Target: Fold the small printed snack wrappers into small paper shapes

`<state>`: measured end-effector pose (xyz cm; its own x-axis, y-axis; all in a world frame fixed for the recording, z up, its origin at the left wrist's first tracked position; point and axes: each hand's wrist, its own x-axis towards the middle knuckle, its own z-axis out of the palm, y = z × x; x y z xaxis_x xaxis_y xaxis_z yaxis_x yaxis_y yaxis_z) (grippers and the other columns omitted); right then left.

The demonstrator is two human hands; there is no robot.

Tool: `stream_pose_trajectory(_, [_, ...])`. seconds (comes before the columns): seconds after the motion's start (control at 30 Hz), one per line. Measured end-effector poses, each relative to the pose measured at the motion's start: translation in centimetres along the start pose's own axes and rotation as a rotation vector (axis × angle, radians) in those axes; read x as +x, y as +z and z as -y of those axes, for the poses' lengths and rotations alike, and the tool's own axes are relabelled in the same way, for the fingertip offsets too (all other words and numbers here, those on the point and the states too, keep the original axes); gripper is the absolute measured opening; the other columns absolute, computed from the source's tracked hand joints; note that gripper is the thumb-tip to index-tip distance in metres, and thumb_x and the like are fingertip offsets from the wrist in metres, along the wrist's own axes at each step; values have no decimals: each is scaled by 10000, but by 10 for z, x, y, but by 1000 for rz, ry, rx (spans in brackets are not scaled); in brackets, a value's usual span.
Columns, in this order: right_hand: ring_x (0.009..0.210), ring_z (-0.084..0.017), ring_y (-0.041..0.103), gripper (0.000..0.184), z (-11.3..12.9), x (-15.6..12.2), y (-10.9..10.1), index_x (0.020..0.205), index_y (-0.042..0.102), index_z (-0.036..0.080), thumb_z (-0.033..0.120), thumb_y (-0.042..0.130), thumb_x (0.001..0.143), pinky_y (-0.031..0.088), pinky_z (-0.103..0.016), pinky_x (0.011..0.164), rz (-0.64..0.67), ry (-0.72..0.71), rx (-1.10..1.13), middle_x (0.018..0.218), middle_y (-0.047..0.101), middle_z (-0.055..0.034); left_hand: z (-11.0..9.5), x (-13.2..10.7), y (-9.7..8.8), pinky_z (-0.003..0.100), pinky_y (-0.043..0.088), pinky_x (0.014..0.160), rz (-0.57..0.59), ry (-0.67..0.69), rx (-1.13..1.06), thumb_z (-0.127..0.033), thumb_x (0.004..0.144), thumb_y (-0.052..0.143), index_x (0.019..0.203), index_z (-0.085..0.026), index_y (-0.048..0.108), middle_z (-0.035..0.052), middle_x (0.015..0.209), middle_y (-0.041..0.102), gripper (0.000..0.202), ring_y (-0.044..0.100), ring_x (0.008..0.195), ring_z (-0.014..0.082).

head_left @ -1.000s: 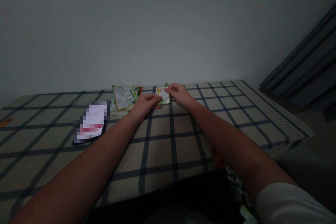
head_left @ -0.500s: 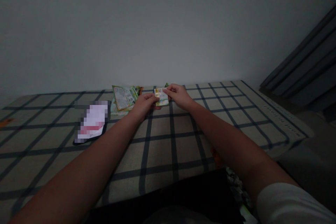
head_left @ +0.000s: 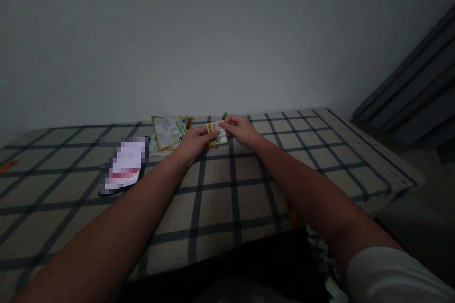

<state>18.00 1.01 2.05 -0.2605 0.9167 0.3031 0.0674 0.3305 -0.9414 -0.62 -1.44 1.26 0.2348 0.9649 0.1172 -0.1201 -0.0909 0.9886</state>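
Note:
Between my two hands is a small printed packet [head_left: 217,138], white and green with a yellow and red band near its top. My left hand [head_left: 195,142] pinches its left side, thumb lying across the front. At its upper right, my right hand [head_left: 241,129] grips it between thumb and bent fingers. Just left of my left hand lies a pile of similar green-and-white packets [head_left: 168,133] with fine print. A bit of green [head_left: 225,115] shows behind my right hand; what it belongs to is hidden.
A checked cloth [head_left: 216,199] covers the surface, which meets a plain wall [head_left: 227,38] at the back. On the left lies a dark-edged device with a lit, blurred screen [head_left: 126,163]. A grey curtain [head_left: 415,66] hangs at the right. Something orange [head_left: 9,165] sits at the left edge.
My left thumb has slid further over the front of the packet, and the packet has shifted slightly left and turned a little. My right hand has barely moved.

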Motion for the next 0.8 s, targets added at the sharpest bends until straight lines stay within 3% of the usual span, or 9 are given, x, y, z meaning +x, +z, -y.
stream_pose_trajectory(0.27, [641, -121, 575, 302, -2, -1, -1, 708, 552, 202, 383, 793, 730, 468, -245, 617, 80, 106, 244, 667, 591, 28, -5, -3, 4, 301, 550, 733, 81, -83, -155, -285, 602, 913, 867, -120, 804, 104, 890, 795, 331, 710, 740, 182])
stream_pose_trajectory(0.47, [613, -115, 551, 279, 4, -5, 1, 701, 549, 198, 367, 766, 750, 455, -234, 582, 89, 152, 317, 658, 576, 24, -6, -3, 5, 289, 546, 737, 93, -69, -162, -279, 593, 917, 861, -129, 805, 83, 880, 795, 327, 704, 739, 170])
stream_pose_trajectory(0.63, [604, -120, 555, 245, 5, -3, 2, 689, 558, 196, 325, 752, 765, 461, -233, 580, 77, 162, 302, 627, 567, 26, -4, -4, 4, 272, 525, 659, 82, -74, -114, -334, 604, 928, 863, -134, 802, 82, 860, 783, 351, 679, 703, 163])
stream_pose_trajectory(0.8, [569, -102, 530, 283, 3, 1, 3, 696, 542, 198, 352, 732, 838, 443, -221, 577, -34, 112, 229, 618, 560, 37, -2, -2, 4, 236, 472, 556, 18, -51, -6, -487, 626, 926, 927, -149, 800, 69, 867, 758, 469, 629, 666, 139])
